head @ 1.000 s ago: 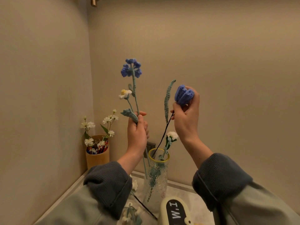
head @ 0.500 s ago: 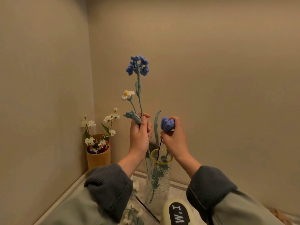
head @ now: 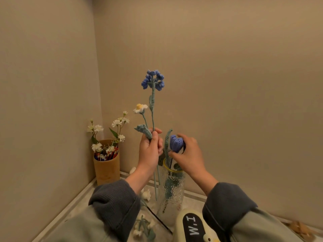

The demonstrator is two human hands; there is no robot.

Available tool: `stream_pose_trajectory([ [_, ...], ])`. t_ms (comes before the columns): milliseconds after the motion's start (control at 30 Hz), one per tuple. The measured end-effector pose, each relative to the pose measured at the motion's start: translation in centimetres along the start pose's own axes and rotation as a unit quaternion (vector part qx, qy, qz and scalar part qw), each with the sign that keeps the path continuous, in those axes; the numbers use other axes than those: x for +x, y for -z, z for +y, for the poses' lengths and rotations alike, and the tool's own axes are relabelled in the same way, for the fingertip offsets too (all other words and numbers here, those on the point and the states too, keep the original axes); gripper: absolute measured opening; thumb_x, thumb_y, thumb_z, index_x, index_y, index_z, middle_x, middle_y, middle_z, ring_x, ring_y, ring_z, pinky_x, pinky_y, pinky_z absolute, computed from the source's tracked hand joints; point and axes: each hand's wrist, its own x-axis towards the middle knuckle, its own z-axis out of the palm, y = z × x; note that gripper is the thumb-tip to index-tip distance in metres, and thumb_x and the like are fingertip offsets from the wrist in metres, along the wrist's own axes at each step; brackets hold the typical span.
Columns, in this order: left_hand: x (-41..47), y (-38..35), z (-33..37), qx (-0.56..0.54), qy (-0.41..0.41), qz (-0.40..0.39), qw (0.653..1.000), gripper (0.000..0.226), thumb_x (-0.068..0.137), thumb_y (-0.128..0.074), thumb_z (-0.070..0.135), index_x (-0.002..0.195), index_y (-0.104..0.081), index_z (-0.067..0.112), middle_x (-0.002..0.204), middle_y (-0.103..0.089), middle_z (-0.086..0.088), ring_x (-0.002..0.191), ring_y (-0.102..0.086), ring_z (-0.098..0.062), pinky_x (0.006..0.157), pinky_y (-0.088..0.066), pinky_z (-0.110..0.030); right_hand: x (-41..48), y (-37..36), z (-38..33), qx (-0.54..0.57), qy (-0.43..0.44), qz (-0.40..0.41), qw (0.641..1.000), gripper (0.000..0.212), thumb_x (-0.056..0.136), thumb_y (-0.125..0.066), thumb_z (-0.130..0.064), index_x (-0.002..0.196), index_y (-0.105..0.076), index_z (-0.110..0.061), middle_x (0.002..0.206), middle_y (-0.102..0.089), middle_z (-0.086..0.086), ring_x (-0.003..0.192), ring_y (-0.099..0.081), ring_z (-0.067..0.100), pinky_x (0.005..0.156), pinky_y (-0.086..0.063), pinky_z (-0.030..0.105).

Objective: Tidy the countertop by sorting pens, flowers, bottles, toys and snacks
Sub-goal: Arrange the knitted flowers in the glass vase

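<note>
- My left hand [head: 150,151] clasps tall flowers [head: 153,81].
- My right hand [head: 189,155] pinches a tulip [head: 176,143] over the vase [head: 172,189].
- Pale counter [head: 194,200], beige corner walls [head: 227,84], pen cup [head: 106,169].

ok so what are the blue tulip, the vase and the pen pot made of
Blue tulip: crocheted yarn, matte; stitch ribs show. Vase: clear glass or possibly plastic, glossy, rippled texture, yellow rim. Pen pot: seemingly bamboo or wood, matte tan; grain too faint to confirm.
</note>
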Motion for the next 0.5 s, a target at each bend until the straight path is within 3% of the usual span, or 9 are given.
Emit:
stream_pose_trajectory([
  [67,-0.2,0.0,0.0,0.000,0.015,-0.008,1.000,0.021,0.104,-0.033,0.019,0.092,-0.048,0.013,0.060,-0.038,0.001,0.047,-0.031,-0.009,0.044,-0.027,-0.020,-0.1,0.7,-0.3,0.030,-0.027,0.005,0.999,0.077,0.070,-0.082,-0.034,0.138,-0.045,-0.029,0.117,-0.048,-0.006,0.102,-0.050,0.008,0.085,-0.043,0.024],
  [133,-0.4,0.0,0.2,0.002,0.027,-0.019,0.999,0.021,0.104,-0.033,0.019,0.092,-0.048,0.013,0.060,-0.039,0.001,0.047,-0.030,-0.009,0.043,-0.026,-0.019,0.0,1.5,-0.8,0.016,-0.037,0.022,0.999,0.076,0.072,-0.080,-0.042,0.138,-0.045,-0.030,0.118,-0.047,-0.006,0.100,-0.050,0.007,0.081,-0.044,0.025],
  [233,-1.0,-0.2,0.6,0.007,0.048,-0.046,0.998,0.021,0.104,-0.033,0.022,0.094,-0.049,0.013,0.058,-0.038,0.004,0.044,-0.028,-0.008,0.041,-0.024,-0.019,0.5,2.9,-1.6,-0.025,-0.029,0.064,0.997,0.057,0.081,-0.070,-0.050,0.131,-0.055,-0.028,0.118,-0.052,-0.005,0.102,-0.053,0.008,0.081,-0.046,0.028],
  [333,-1.6,-0.6,0.7,0.002,0.075,-0.071,0.995,0.023,0.104,-0.034,0.022,0.091,-0.051,0.014,0.053,-0.035,0.005,0.041,-0.024,-0.008,0.039,-0.019,-0.020,1.3,4.2,-3.1,0.059,-0.031,0.068,0.995,0.031,0.092,-0.060,-0.042,0.113,-0.069,-0.021,0.108,-0.064,-0.004,0.102,-0.059,0.008,0.084,-0.045,0.027],
  [400,-2.0,-1.0,0.8,-0.001,0.095,-0.089,0.991,0.024,0.104,-0.035,0.022,0.089,-0.052,0.014,0.052,-0.032,0.004,0.040,-0.022,-0.008,0.038,-0.018,-0.019,1.5,4.9,-4.5,0.148,-0.048,0.046,0.987,0.029,0.094,-0.057,-0.038,0.100,-0.074,-0.016,0.094,-0.070,-0.004,0.087,-0.062,0.002,0.076,-0.047,0.023],
  [500,-2.6,-1.3,1.0,0.004,0.116,-0.107,0.987,0.024,0.103,-0.037,0.021,0.087,-0.052,0.013,0.051,-0.030,0.003,0.040,-0.020,-0.009,0.038,-0.018,-0.017,1.3,5.6,-6.2,0.242,-0.073,0.013,0.967,0.028,0.095,-0.058,-0.030,0.089,-0.074,-0.008,0.076,-0.067,-0.002,0.048,-0.050,-0.005,0.050,-0.036,0.011],
])
